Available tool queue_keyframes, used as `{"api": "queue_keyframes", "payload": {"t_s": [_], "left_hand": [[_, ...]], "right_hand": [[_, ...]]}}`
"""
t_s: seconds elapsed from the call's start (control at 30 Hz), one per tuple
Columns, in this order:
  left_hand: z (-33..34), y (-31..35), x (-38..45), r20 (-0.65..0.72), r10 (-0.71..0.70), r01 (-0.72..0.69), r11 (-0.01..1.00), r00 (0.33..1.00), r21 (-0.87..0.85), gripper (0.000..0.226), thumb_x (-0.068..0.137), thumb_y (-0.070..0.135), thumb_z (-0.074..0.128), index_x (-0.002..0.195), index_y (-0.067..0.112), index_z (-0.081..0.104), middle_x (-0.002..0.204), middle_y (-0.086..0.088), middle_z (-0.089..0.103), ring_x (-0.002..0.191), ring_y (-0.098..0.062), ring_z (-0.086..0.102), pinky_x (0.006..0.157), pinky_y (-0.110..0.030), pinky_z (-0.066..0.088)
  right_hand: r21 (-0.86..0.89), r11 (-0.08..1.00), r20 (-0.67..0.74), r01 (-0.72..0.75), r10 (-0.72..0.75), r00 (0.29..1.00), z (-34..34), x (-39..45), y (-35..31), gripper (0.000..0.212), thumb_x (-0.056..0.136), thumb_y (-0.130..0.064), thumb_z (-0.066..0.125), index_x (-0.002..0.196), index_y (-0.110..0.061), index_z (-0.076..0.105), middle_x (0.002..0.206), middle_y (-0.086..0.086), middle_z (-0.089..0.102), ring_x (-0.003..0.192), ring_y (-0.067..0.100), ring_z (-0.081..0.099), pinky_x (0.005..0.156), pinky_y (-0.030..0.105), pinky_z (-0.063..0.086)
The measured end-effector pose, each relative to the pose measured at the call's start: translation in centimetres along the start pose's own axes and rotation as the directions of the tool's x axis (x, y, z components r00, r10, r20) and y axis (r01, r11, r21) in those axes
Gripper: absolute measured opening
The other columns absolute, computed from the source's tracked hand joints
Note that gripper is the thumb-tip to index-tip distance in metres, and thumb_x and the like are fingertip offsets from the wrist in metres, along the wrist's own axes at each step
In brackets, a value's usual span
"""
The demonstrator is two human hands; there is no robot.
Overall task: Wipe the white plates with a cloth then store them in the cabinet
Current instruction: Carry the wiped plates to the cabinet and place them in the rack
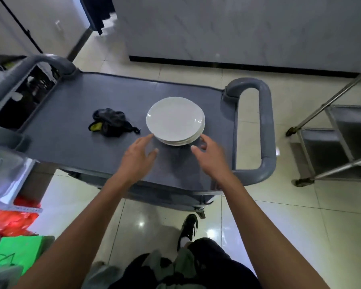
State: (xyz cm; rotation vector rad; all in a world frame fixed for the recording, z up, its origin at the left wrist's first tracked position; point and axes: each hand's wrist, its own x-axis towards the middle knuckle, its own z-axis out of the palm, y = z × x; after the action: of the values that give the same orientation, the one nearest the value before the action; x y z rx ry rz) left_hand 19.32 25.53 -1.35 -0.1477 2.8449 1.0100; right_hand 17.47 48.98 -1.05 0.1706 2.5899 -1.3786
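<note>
A grey cart [75, 113] stood on a shiny tiled floor [300, 215] by a white wall. A dark cloth [111, 123] lay mid-top. The left hand [137, 156], fingers spread, touched the plates [175, 119] near the right front edge. The right hand [209, 155] hovered loosely curled, holding nothing. A metal rack [340, 142] stood right.

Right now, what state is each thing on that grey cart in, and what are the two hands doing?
white plates: stacked on the cart, slightly uneven, not held.
cloth: dark, crumpled, lying left of the plates, untouched.
cart: top tray carries the plates and cloth.
left hand: open, fingers spread, reaching at the stack's near left edge.
right hand: open, fingers loosely bent, at the stack's near right edge.
</note>
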Motion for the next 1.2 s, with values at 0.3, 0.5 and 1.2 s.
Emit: {"api": "queue_keyframes", "payload": {"t_s": [0.3,0.5,1.2], "left_hand": [[-0.5,-0.1,8.5,0.007,-0.142,0.14,0.967,0.99,-0.211,0.06,0.096,0.027,0.062,0.152,0.022,0.041,0.152,-0.002,0.047,0.139,-0.021,0.043,0.116,-0.045,0.035],[-0.4,-0.9,13.8,0.142,-0.207,0.24,0.928,0.968,-0.286,0.06,0.094,0.03,0.059,0.15,0.031,0.04,0.149,0.003,0.05,0.135,-0.021,0.048,0.114,-0.044,0.039],[-1.3,-2.8,18.1,0.281,-0.147,0.25,0.89,0.949,-0.381,0.078,0.076,0.007,0.06,0.144,0.041,0.044,0.136,0.008,0.058,0.123,-0.02,0.056,0.1,-0.044,0.053]], "right_hand": [[0.061,0.996,-0.043,-0.071,0.074,0.996,0.8,7.1,-0.5,0.04,0.092,-0.02,0.065,0.131,-0.019,0.056,0.125,-0.002,0.066,0.111,0.018,0.062,0.093,0.032,0.051],[0.05,0.988,-0.073,-0.144,0.148,0.986,2.2,9.7,-0.9,0.046,0.092,-0.02,0.061,0.137,-0.022,0.052,0.124,-0.006,0.065,0.109,0.016,0.061,0.085,0.025,0.046],[0.488,0.791,-0.279,-0.37,0.542,0.793,5.0,12.4,-4.1,0.035,0.08,-0.01,0.07,0.113,-0.017,0.06,0.105,-0.005,0.069,0.094,0.014,0.067,0.071,0.029,0.053]]}}
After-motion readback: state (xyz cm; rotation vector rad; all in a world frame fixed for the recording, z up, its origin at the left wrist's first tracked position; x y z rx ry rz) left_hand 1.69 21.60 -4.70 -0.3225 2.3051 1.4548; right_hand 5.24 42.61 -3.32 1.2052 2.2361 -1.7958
